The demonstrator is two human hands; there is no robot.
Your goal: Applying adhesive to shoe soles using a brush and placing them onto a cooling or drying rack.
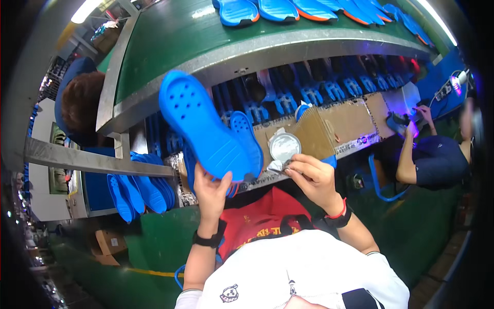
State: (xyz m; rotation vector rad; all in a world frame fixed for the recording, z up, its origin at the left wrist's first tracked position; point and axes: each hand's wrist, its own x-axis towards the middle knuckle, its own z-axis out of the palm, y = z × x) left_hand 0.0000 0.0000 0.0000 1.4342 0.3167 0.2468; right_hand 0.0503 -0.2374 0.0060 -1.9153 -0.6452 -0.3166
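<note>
My left hand (210, 194) grips the end of a blue shoe sole (198, 121), thumb on top, its perforated end pointing up and away. Just right of it, a second blue sole (242, 126) partly shows, overlapped by the first one. My right hand (316, 177) is closed in a pinch beside a small round dish (284, 147) with whitish contents. Something thin and partly pale shows at the fingertips, too small to name. The dish stands on a cardboard-covered bench (352, 121).
On the green conveyor belt (170, 41) lie several blue soles (278, 9) with orange edges. More soles (149, 190) lean at the left. A brown cardboard flap (311, 134) stands beside the dish. A metal frame (103, 159) crosses the left. Co-workers (437, 159) sit right and left.
</note>
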